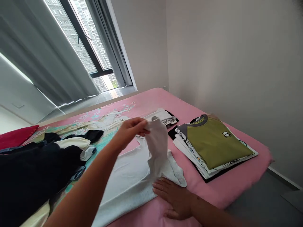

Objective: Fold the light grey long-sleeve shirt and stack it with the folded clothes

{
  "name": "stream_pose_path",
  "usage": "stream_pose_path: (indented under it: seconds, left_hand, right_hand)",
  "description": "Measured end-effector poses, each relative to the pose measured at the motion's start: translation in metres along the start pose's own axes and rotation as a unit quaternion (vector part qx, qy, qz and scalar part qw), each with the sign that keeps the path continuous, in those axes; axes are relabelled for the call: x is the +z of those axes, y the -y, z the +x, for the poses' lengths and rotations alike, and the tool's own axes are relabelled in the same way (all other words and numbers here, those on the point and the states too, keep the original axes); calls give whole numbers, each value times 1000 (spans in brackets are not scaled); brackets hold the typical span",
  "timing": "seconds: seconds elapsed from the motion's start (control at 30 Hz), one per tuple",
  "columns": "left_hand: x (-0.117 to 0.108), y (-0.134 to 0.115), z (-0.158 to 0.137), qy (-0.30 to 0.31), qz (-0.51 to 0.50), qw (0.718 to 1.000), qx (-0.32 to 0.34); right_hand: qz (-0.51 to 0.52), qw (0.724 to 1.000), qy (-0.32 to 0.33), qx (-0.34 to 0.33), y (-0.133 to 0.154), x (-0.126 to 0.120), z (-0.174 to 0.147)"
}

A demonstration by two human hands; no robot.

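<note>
A light grey top (132, 171) lies spread on the pink bed, its neckline away from me. My left hand (133, 129) is closed on an upper part of it and holds that fabric up off the bed in a hanging fold. My right hand (174, 197) lies flat near the garment's right edge. Its fingertips press on the cloth, while the thumb and palm rest on the bedsheet. To the right is a stack of folded shirts, an olive green shirt (210, 142) with a small panda patch on top.
Beyond my left hand sits a smaller folded white and black pile (163, 117). Loose dark clothes (35, 170) are heaped at the left, with a red cushion (17, 135) behind. The bed's right edge (267, 157) drops to a grey floor. A curtained window stands at the back.
</note>
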State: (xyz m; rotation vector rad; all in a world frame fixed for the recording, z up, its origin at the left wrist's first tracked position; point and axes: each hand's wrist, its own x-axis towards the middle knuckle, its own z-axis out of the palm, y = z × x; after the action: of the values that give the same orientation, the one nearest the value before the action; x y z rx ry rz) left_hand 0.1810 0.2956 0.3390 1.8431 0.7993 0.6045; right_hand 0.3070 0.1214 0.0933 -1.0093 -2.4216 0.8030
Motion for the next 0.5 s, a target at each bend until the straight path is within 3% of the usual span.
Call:
stream_pose_path:
  seconds: [0.1,0.2,0.3,0.4,0.5]
  left_hand:
    - [-47,-1,-51,-88,-42,995,-28]
    - [-78,20,-92,-93,-35,985,-138]
    - [-94,39,-128,-37,-4,971,-236]
    - [-102,50,-163,-25,9,970,-240]
    - [-109,75,-189,-61,15,969,-238]
  right_hand:
    - [-16,1000,-3,11,1,6,0]
    - [-30,999,-12,17,1,11,-1]
    - [-36,999,-9,28,0,16,-2]
    - [-19,997,18,74,-1,21,-3]
    - [-14,992,39,119,-1,25,-3]
